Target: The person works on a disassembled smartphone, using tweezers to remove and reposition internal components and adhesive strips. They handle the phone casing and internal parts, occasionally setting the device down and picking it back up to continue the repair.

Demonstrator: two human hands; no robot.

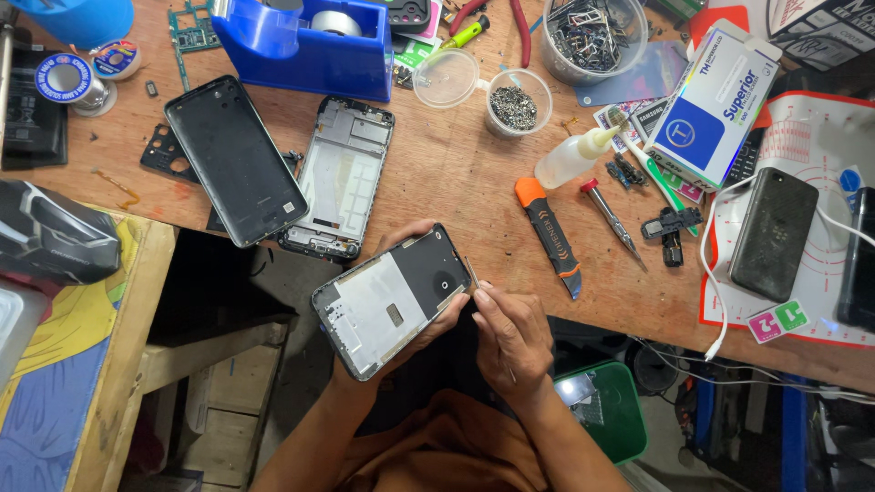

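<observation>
— Where's the phone frame [394,301]?

— Low centre of the picture, off the worktop [456,182] edge; the left hand [428,314] is wrapped under it, the right hand [510,333] pinches a thin metal pick [471,273] at its right edge.

— Risk?

— The pick could slip and gouge the frame (or jab a finger) if pushed hard; held over open floor, a loosened part might drop; the orange knife [550,235] lies close, too.
</observation>
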